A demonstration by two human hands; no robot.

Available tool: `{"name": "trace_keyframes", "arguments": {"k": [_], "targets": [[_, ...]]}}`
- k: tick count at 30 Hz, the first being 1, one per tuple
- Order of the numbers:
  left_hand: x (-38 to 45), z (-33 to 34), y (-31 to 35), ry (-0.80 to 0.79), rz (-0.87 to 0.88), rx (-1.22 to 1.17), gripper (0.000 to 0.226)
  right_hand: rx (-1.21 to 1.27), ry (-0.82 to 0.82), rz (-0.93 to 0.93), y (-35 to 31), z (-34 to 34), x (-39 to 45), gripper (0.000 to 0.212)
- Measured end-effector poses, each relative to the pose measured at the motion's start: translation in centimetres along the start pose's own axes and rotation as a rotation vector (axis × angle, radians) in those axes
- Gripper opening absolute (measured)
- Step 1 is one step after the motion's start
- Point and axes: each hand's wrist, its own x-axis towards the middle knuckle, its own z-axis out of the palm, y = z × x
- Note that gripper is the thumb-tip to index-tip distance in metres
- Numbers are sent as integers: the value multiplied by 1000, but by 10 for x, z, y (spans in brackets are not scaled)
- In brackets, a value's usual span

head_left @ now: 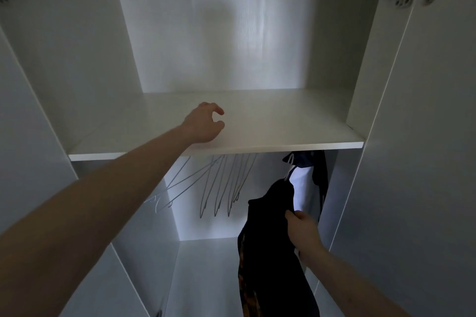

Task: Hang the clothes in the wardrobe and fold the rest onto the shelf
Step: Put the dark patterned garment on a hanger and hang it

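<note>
Two hands in play. Right hand (304, 229) pinching the dark garment (270, 247) by its edge, white hanger hook (289, 167) showing at its collar, just below the shelf (270, 134), near the wardrobe's right wall. Left hand (206, 123) loosely curled over the shelf front, grasping nothing. Best lifted higher, hook aimed at the unseen rail, beside the empty wire hangers (221, 185).

Single head-worn view, close in, facing straight into the open wardrobe (51, 72), level with its shelf (283, 123).
</note>
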Motion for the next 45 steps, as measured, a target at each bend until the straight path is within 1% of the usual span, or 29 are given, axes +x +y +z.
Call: {"name": "trace_keyframes", "arguments": {"k": [6,9,11,18,21,25,30,36,38,41,45], "targets": [[18,16,2,-104,-38,86,48,-29,-34,-94,-8,30,-1,41],[24,24,-3,-127,-50,106,51,18,-13,-89,-18,44,8,29],[28,29,-9,-125,-54,102,52,49,10,-76,-24,52,17,25],[43,40,-30,-167,-46,65,58,35,82,-116,-25,75,44,31],[48,44,-37,-181,-40,23,59,14,164,-147,-27,81,56,36],[52,49,-44,-177,-15,13,59,-34,259,-183,-31,75,76,43],[55,51,-47,-163,9,15,57,-231,348,-278,-32,62,103,39],[58,52,-49,-153,10,16,57,-314,429,-381,-36,47,133,41],[57,52,-49,-151,6,9,58,-337,435,-381,-34,38,144,38],[57,54,-49,-145,-4,6,57,-353,423,-368,-35,27,160,28],[56,54,-47,-131,-19,20,56,-418,403,-384,-42,20,181,28]]}}
